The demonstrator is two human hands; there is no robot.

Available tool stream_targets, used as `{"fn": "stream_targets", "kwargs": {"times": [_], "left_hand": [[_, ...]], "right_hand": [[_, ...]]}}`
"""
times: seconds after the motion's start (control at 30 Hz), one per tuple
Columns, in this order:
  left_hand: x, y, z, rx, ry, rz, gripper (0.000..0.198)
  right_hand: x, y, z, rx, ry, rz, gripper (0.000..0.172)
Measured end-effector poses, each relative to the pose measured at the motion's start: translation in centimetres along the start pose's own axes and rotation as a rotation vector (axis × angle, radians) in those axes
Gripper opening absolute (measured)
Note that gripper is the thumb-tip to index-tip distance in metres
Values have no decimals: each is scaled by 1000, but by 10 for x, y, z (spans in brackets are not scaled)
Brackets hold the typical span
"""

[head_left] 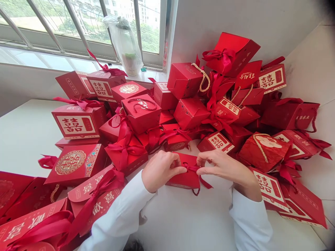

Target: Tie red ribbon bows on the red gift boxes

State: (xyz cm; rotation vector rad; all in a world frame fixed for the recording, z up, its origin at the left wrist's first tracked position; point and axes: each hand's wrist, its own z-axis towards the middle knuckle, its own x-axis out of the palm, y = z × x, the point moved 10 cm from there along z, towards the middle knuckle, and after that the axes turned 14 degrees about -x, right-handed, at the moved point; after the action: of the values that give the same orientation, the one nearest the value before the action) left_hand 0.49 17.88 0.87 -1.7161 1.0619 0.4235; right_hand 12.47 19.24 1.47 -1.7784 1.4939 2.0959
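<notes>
A red gift box (180,181) stands on the white table in front of me, with a red ribbon (192,168) tied across its top. My left hand (163,169) pinches the ribbon near the knot, on the left. On the other side, my right hand (222,165) has thumb and forefinger closed on the ribbon's right part. One ribbon tail hangs down over the box's front right, beside a dark red cord loop below the front edge. The fingers partly cover the knot and the box's top.
Piled red gift boxes (141,113) with ribbons and cord handles surround the working spot at the back and both sides. A plastic-wrapped cup (128,48) stands on the sill by the barred window. White wall rises behind the pile at right.
</notes>
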Motion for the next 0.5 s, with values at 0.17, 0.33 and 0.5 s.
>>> {"fn": "stream_targets", "kwargs": {"times": [0.17, 0.33, 0.5], "left_hand": [[3, -2, 3, 53, -79, 15, 12], [3, -3, 1, 83, -118, 65, 10], [-8, -3, -6, 59, -208, 91, 14]], "right_hand": [[10, 8, 14, -28, -9, -12, 19], [6, 7, 13, -28, -38, -43, 19], [3, 8, 10, -23, -45, 21, 20]]}}
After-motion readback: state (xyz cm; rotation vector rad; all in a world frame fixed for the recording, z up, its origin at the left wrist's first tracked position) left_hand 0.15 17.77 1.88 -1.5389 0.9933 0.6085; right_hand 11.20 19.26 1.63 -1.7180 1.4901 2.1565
